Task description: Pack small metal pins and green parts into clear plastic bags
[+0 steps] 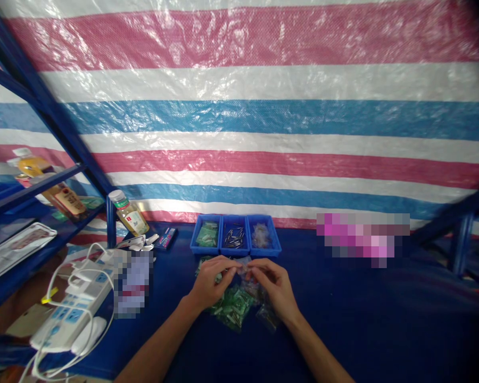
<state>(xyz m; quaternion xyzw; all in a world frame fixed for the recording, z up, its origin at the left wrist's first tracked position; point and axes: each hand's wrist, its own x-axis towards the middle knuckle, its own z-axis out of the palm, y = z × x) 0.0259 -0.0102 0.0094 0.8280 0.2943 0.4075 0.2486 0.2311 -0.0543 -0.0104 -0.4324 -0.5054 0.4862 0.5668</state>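
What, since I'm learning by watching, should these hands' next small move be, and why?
Probably a gentle tug on the clear plastic: the left hand and right hand appear to pinch it, fingertips close together, near the green packets. Whether it is open is too small to tell, so easing it apart seems sensible.

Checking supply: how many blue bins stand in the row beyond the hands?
3, side by side: left bin with green pieces; middle bin, slender pieces; right bin, translucent pieces.
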